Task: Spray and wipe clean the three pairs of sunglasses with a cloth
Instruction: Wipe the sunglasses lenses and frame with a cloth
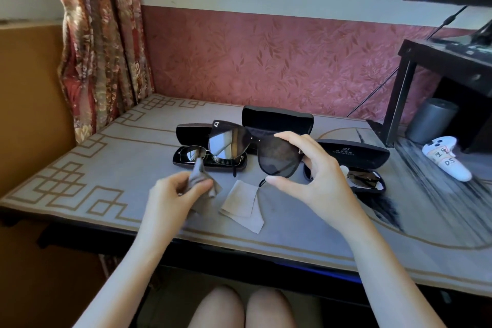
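One pair of sunglasses (277, 156) sits pinched in the right hand (316, 173) — the left hand (178, 194), just beside, clutches a cloth (198, 173).

You see soft, even daylight with a warm cast, moderately bright. One lens of the held sunglasses (222, 141) mirrors a pale glare, as does the pair in the case (193, 154). Shadows on the table (106, 168) are faint. Your left hand (173, 197) and its cloth (198, 176) look slightly blurred; the wide lens bows the table's near edge.
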